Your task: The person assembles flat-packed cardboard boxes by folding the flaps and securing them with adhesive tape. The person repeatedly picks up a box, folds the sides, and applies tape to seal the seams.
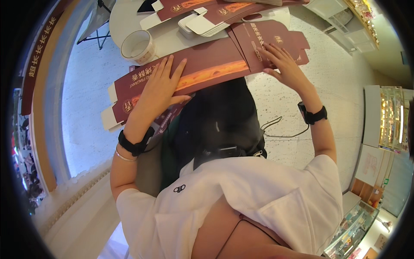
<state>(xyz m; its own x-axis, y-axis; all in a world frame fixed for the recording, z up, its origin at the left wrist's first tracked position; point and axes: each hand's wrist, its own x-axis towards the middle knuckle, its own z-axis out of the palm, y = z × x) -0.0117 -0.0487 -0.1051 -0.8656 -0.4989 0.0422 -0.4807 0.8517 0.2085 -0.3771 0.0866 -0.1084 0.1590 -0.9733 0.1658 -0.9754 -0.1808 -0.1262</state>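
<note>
A long maroon cardboard box blank (211,56), folded flat, lies slantwise over the near edge of the table. An orange picture band runs along its side. My left hand (161,88) presses on its left half with the fingers spread and the thumb pointing right. On the flap section at its right end, my right hand (282,64) lies flat, fingers stretched out. White tabs stick out at the left end. Part of another maroon printed piece (166,118) shows below my left hand.
A white round table (123,17) carries a roll of tape (138,46), more maroon box blanks (230,13) stacked at the back, and a white container (187,26) partly under them. A dark phone-like object (146,6) lies at the back left. Lit shelves (390,116) stand at the right.
</note>
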